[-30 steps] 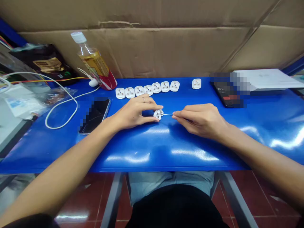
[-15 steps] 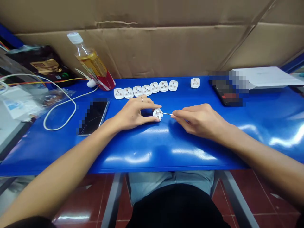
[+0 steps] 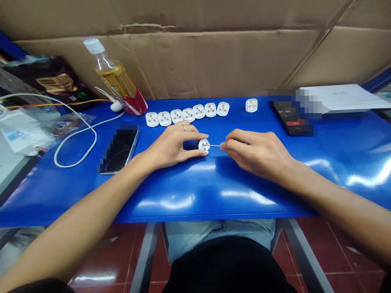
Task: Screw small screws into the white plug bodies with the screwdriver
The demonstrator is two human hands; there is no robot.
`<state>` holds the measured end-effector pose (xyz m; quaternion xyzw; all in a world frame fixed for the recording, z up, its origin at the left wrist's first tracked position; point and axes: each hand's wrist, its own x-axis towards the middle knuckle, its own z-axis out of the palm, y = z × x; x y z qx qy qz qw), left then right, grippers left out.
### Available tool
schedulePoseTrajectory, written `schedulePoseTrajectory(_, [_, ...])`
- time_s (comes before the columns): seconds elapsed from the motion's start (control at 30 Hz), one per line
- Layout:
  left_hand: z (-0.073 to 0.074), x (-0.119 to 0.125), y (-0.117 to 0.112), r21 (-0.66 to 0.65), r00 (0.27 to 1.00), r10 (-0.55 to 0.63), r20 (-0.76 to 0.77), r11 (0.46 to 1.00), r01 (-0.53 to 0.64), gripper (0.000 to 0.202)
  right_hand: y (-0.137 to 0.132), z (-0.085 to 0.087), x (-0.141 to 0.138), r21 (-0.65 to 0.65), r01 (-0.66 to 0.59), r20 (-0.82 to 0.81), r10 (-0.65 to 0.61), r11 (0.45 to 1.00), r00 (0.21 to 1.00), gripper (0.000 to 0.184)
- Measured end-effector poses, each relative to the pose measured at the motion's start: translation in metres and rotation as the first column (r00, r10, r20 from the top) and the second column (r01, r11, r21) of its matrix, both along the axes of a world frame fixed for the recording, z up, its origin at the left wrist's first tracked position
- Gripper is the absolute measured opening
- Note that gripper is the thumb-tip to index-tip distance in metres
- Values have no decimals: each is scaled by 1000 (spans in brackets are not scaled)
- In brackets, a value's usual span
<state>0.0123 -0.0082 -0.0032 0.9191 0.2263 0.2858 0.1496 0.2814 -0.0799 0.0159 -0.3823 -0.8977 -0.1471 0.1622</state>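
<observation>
Small white plug piece (image 3: pixel 201 147), rounded, metal contacts (image 3: pixel 205 149) showing

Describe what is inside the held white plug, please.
The white plug shows small metal pieces in its face, where a thin metal rod from the right hand ends. The left hand covers part of its edge; anything deeper is hidden.

The plug piece (image 3: pixel 203 148) is white, the shaft (image 3: pixel 215 145) apparently silver-grey, the table (image 3: pixel 189 183) blue, the cardboard (image 3: pixel 214 65) brown.
</observation>
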Motion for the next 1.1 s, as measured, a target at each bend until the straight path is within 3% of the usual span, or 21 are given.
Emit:
schedulePoseTrajectory(0.23, [1,-4,5,78,996,-83,-42,993,86,39,-1,1,2,16,-48,22,48,999,999,24])
schedulePoseTrajectory(0.37, [2,-5,5,58,992,-119,-48,991,122,38,-2,2,1,37,-51,20,50,998,999,25])
schedulePoseTrajectory(0.77, [0,2,0,-20,999,-49,21,999,50,39,-7,4,-2,39,-1,162,-5,999,987,25])
schedulePoseTrajectory(1.1, [1,4,-3,-34,1000,5,-25,999,-6,39,-6,6,-1,17,-38,67,37,999,997,26])
